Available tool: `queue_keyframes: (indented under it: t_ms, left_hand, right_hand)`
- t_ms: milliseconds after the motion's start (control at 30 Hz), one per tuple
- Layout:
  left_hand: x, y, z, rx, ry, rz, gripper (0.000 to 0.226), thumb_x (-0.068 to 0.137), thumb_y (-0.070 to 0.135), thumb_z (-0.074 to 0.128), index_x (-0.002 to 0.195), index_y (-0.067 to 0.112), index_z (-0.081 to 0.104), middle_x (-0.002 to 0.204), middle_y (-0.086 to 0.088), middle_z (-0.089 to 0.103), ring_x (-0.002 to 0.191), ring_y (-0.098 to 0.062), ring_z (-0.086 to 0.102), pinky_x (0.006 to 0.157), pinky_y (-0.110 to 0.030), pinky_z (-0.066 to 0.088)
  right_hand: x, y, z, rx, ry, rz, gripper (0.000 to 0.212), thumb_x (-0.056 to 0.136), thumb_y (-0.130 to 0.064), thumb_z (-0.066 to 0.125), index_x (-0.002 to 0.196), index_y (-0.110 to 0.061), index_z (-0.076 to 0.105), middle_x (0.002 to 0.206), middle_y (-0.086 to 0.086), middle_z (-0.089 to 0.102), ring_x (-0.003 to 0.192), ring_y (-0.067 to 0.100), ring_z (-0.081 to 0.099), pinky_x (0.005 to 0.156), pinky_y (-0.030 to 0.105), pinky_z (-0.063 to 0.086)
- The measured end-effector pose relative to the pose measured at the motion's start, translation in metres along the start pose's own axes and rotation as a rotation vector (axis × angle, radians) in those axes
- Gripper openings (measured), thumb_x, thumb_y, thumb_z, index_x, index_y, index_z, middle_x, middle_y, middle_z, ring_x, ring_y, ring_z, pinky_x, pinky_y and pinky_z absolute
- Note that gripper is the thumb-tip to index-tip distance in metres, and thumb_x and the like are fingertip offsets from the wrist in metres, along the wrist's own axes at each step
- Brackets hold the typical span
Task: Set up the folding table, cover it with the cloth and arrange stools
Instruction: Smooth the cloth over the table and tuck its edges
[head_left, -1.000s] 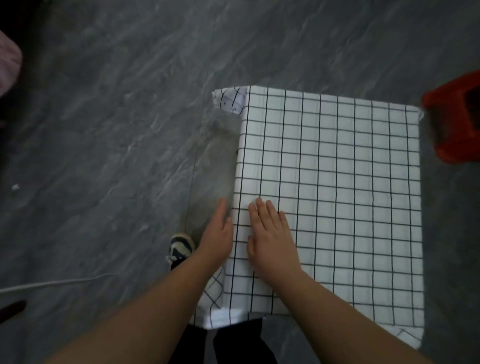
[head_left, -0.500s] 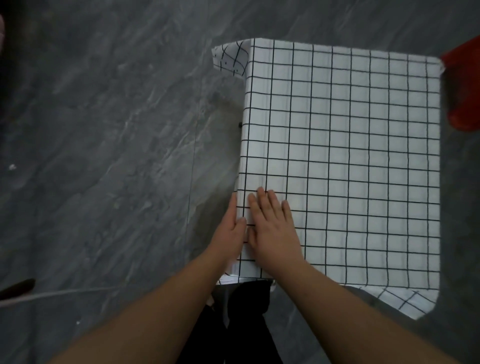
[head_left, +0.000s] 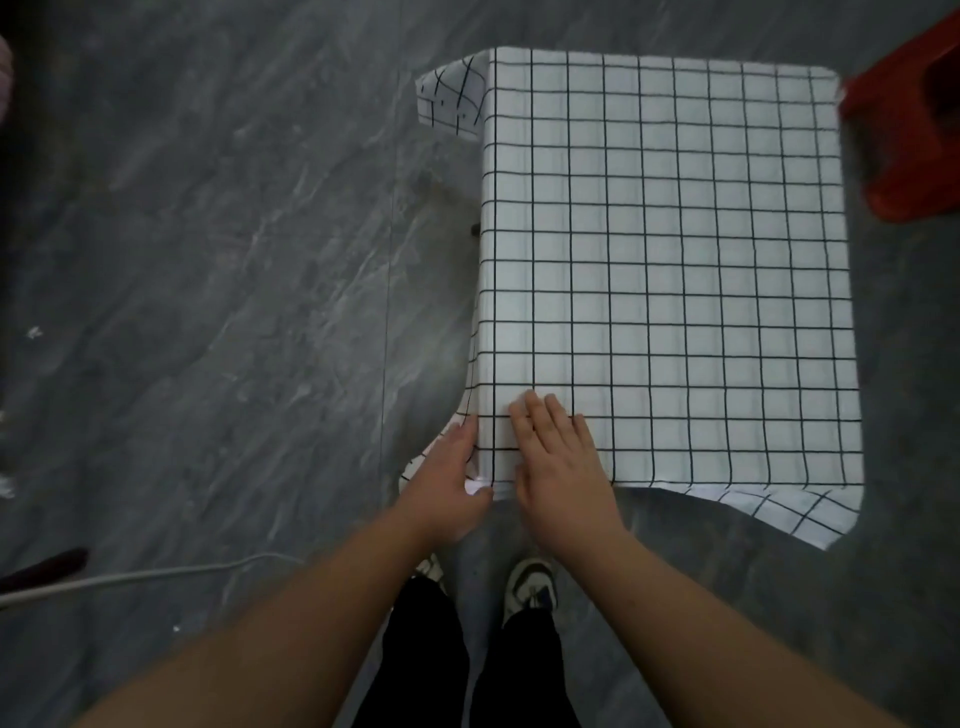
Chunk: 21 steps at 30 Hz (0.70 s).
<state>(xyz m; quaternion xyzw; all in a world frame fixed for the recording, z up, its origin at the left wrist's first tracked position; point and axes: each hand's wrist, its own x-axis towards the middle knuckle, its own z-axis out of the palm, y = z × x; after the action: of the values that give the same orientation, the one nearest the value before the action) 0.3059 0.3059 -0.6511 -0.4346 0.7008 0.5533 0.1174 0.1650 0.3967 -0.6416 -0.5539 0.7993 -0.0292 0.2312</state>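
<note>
Hands, two (left hand (head_left: 448, 480), right hand (head_left: 558, 465)), one cloth (head_left: 670, 270), one stool (head_left: 906, 130)

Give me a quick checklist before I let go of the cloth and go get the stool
1. Checked cloth covers the tabletop: ok, no bare top shows.
2. Top surface smooth: ok, grid lines run straight.
3. Near left corner tucked: not ok, left hand presses the side flap there and right hand lies flat on top beside it.
4. Overhang even: not ok, the near right corner hangs lower than the rest of the near edge.
5. Table legs locked: cannot tell, hidden under the cloth.
6. Red stool in place: not ok, it stands off the far right corner.
</note>
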Motion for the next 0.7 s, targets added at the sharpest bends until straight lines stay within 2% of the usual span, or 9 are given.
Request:
queue_keyframes:
  t_ms: [100, 233, 400, 533, 633, 700]
  left_hand:
    - [-0.004, -0.025, 0.018, 0.247, 0.064, 0.005, 0.08, 0.089, 0.032, 0.062, 0.155, 0.016, 0.018, 0.161, -0.003, 0.02, 0.149, -0.021, 0.012, 0.12, -0.031, 0.011]
    - [0.002, -0.042, 0.03, 0.355, 0.199, 0.032, 0.06, 0.097, 0.03, 0.052, 0.151, 0.015, 0.031, 0.158, -0.004, 0.03, 0.149, -0.026, 0.017, 0.12, -0.045, 0.019]
    - [0.008, -0.053, 0.039, 0.428, 0.274, 0.067, 0.049, 0.101, 0.027, 0.043, 0.149, 0.02, 0.036, 0.155, 0.003, 0.037, 0.146, -0.022, 0.025, 0.12, -0.043, 0.018]
    - [0.008, -0.062, 0.041, 0.423, 0.278, 0.088, 0.055, 0.099, 0.031, 0.046, 0.152, 0.019, 0.031, 0.157, -0.001, 0.033, 0.147, -0.024, 0.024, 0.119, -0.043, 0.02]
    - [0.001, -0.078, 0.037, 0.424, 0.231, -0.022, 0.074, 0.094, 0.033, 0.056, 0.156, 0.02, 0.017, 0.161, -0.005, 0.022, 0.148, -0.025, 0.019, 0.12, -0.044, 0.018]
    - [-0.003, -0.09, 0.033, 0.459, 0.236, -0.064, 0.075, 0.093, 0.028, 0.057, 0.156, 0.022, 0.016, 0.162, -0.004, 0.02, 0.148, -0.024, 0.021, 0.12, -0.043, 0.015]
  right_hand:
    - [-0.007, -0.002, 0.014, -0.012, -0.014, -0.026, 0.068, 0.093, -0.023, 0.052, 0.156, -0.015, 0.027, 0.164, 0.005, 0.021, 0.152, 0.025, 0.014, 0.121, 0.051, 0.017]
    - [-0.01, -0.005, 0.027, -0.039, -0.008, -0.067, 0.066, 0.094, -0.025, 0.053, 0.155, -0.014, 0.03, 0.163, 0.006, 0.023, 0.152, 0.025, 0.016, 0.12, 0.054, 0.018]
    - [-0.01, -0.003, 0.035, -0.038, 0.005, -0.073, 0.067, 0.095, -0.026, 0.05, 0.156, -0.015, 0.025, 0.165, 0.005, 0.017, 0.153, 0.024, 0.01, 0.122, 0.053, 0.013]
    - [-0.012, -0.001, 0.035, -0.061, 0.003, -0.09, 0.07, 0.095, -0.027, 0.05, 0.157, -0.015, 0.022, 0.165, 0.005, 0.014, 0.153, 0.024, 0.007, 0.122, 0.053, 0.012]
    - [-0.012, -0.003, 0.034, -0.07, -0.001, -0.087, 0.07, 0.095, -0.028, 0.05, 0.157, -0.015, 0.02, 0.166, 0.005, 0.013, 0.153, 0.024, 0.006, 0.122, 0.052, 0.011]
    - [-0.012, -0.004, 0.034, -0.07, -0.001, -0.081, 0.071, 0.094, -0.028, 0.05, 0.158, -0.015, 0.019, 0.166, 0.005, 0.012, 0.153, 0.023, 0.004, 0.122, 0.052, 0.009]
